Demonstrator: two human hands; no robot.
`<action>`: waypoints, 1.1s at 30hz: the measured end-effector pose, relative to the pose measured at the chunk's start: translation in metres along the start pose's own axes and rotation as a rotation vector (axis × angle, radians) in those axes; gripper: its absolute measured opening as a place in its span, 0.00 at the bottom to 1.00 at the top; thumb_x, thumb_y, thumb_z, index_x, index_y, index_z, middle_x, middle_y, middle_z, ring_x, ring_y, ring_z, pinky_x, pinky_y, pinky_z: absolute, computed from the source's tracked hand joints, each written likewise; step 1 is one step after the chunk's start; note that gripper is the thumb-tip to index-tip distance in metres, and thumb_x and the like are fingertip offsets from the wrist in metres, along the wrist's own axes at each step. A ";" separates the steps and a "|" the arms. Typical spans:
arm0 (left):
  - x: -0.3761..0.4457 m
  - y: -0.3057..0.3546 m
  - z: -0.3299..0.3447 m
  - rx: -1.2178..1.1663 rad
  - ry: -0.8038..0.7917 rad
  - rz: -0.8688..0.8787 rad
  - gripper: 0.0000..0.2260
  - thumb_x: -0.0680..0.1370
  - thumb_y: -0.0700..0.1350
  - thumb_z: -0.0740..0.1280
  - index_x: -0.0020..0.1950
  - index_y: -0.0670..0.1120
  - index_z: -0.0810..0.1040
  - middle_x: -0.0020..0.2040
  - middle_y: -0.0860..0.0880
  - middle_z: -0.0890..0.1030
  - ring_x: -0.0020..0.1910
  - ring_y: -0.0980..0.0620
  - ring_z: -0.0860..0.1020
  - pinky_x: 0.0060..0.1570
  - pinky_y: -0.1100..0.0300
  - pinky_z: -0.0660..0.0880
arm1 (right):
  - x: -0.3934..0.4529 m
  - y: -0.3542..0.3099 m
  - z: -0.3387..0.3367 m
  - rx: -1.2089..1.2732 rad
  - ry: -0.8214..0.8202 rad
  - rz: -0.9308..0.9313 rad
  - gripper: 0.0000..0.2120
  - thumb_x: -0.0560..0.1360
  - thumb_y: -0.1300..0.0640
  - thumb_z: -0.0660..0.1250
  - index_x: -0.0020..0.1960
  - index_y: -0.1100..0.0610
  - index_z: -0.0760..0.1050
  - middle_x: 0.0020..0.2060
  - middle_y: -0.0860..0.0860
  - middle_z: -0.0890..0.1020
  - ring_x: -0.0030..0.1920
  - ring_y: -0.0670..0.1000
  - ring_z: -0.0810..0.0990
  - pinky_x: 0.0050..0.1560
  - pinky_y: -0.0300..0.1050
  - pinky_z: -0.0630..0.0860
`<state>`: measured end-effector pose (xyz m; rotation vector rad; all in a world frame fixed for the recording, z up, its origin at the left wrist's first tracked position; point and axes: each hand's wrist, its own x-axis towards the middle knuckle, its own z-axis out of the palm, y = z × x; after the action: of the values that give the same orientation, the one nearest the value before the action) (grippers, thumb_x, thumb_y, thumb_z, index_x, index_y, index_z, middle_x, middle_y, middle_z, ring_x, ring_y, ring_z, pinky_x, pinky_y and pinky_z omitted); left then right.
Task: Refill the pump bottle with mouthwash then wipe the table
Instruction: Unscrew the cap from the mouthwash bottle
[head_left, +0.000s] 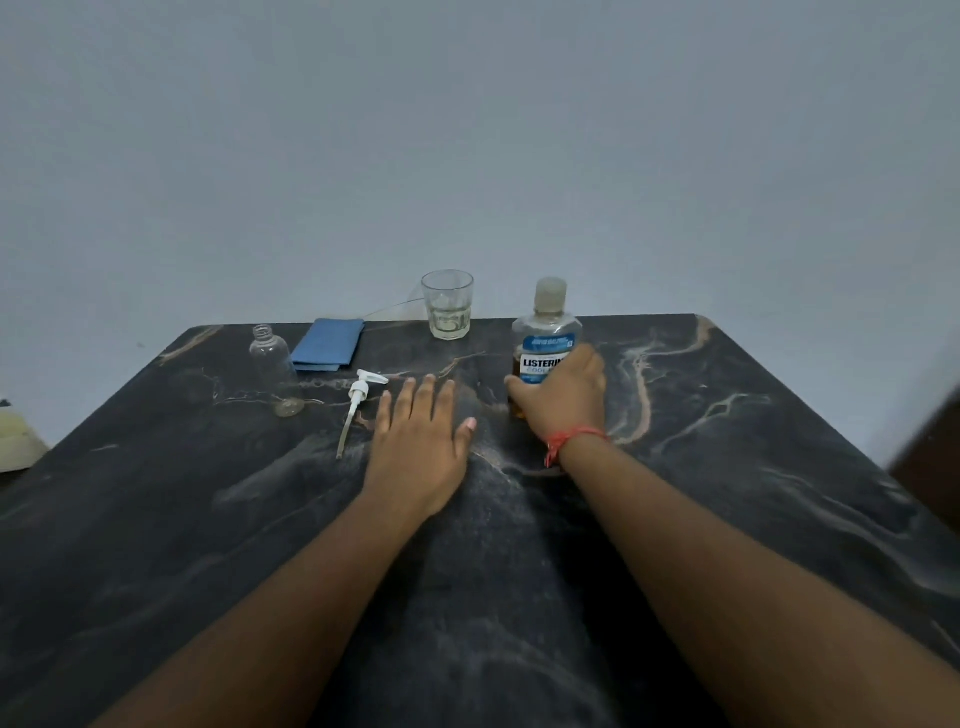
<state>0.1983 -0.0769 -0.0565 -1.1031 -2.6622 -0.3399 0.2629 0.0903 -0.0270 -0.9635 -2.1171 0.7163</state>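
A Listerine mouthwash bottle (545, 332) with a clear cap stands upright on the dark marble table (727, 467); amber liquid shows low in it. My right hand (563, 400) is wrapped around its lower body. A small clear pump bottle (272, 364) stands uncapped at the far left. Its white pump head (358, 397) with a long tube lies flat on the table beside it. My left hand (421, 441) rests flat on the table, fingers spread, just right of the pump head and holding nothing. A folded blue cloth (327, 343) lies near the back edge.
A clear drinking glass (448, 306) with a little liquid stands at the back edge between the cloth and the mouthwash bottle. A pale object (15, 436) sits off the table's left edge. A plain wall rises behind the table.
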 end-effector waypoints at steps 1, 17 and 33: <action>-0.012 0.003 -0.005 -0.024 -0.006 -0.003 0.30 0.82 0.60 0.42 0.81 0.47 0.53 0.81 0.44 0.57 0.80 0.45 0.51 0.78 0.44 0.46 | -0.015 -0.001 -0.009 -0.001 0.007 0.007 0.37 0.65 0.42 0.77 0.62 0.61 0.64 0.58 0.56 0.70 0.60 0.57 0.70 0.62 0.52 0.72; -0.054 0.071 -0.078 -1.001 -0.041 -0.144 0.27 0.84 0.48 0.60 0.81 0.50 0.53 0.80 0.52 0.59 0.78 0.53 0.58 0.69 0.62 0.56 | -0.110 -0.002 -0.065 0.087 -0.128 -0.019 0.29 0.70 0.55 0.75 0.63 0.63 0.65 0.61 0.57 0.69 0.64 0.57 0.68 0.63 0.47 0.67; -0.028 0.079 -0.074 -1.079 -0.048 -0.044 0.24 0.80 0.52 0.68 0.75 0.57 0.66 0.58 0.68 0.69 0.47 0.79 0.68 0.41 0.77 0.65 | -0.034 -0.063 -0.133 -0.271 -0.178 -0.622 0.18 0.78 0.42 0.65 0.58 0.55 0.77 0.52 0.50 0.76 0.55 0.51 0.73 0.53 0.44 0.70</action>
<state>0.2840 -0.0630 0.0143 -1.2517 -2.4838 -1.9044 0.3560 0.0524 0.0863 -0.3262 -2.5256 0.2071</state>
